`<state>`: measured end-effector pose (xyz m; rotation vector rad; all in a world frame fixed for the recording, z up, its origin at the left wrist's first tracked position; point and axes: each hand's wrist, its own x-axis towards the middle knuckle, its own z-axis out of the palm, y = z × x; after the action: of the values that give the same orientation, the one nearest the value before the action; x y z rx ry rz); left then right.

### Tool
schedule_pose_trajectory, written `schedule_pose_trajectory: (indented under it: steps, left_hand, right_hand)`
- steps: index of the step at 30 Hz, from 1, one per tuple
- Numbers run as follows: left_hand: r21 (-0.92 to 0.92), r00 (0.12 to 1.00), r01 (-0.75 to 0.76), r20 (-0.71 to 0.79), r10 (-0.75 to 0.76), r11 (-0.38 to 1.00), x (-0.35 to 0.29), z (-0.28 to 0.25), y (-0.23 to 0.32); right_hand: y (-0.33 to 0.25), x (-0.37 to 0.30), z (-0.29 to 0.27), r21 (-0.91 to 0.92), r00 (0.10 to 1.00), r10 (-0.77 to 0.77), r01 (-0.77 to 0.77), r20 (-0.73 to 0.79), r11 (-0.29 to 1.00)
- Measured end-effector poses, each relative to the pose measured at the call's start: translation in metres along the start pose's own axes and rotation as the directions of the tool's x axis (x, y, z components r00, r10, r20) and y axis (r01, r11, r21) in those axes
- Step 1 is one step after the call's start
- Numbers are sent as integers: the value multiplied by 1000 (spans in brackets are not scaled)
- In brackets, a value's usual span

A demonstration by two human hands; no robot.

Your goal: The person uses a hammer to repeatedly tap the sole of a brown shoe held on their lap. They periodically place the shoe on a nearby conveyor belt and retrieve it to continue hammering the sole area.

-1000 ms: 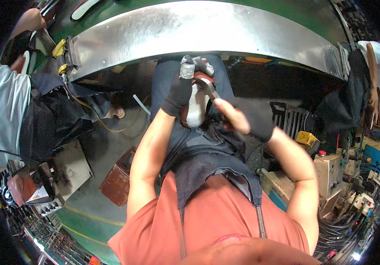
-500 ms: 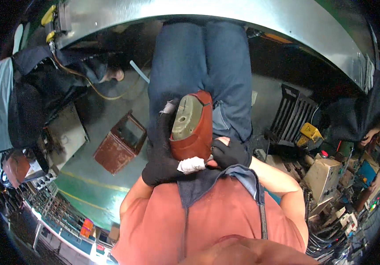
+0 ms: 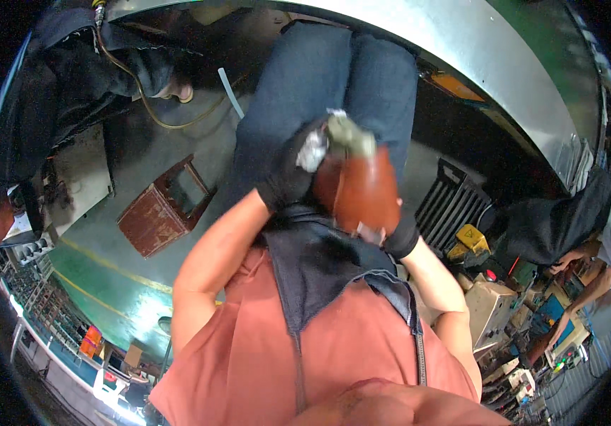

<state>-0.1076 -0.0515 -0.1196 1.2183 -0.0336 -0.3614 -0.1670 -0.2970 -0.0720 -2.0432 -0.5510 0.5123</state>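
Observation:
A brown leather shoe upper on a grey-green shoe last is held over my lap, smeared by motion. The last sticks out at the far end, and the leather faces up toward me. My left hand, in a black glove with white tape on its fingers, grips the last and the left side of the upper. On the near right side, my right hand, also gloved in black, holds the upper. Most of its fingers are hidden by the shoe or blurred.
A long metal bench curves across beyond my knees. To the left stand a worn brown stool and a hose. A dark slatted crate, a yellow box and machinery are at the right, near a co-worker's arm.
The shoe has turned over from its sole side to its leather side and shifted right. My left hand has moved to the far end of it, my right hand to its near right side.

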Motion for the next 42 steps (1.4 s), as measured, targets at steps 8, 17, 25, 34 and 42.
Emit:
schedule_pose_trajectory:
  steps: [8,17,25,34,42]
  left_hand:
    - [808,951,-3,-180,251,589,48,9,68]
    - [818,880,48,-306,363,573,15,12,45]
    - [610,995,-75,-6,99,789,3,-5,68]
    - [565,958,63,-265,110,822,62,17,56]
    - [548,836,-322,-218,503,772,36,30,40]
  right_hand:
    - [-74,129,-78,452,871,468,-482,151,751]
    - [-32,148,-93,220,935,288,-332,207,917]
    - [-59,135,-94,-497,985,103,-20,141,868]
    - [-69,148,-141,-520,863,286,-32,417,853]
    - [-10,112,-80,-46,986,-155,153,-58,987]
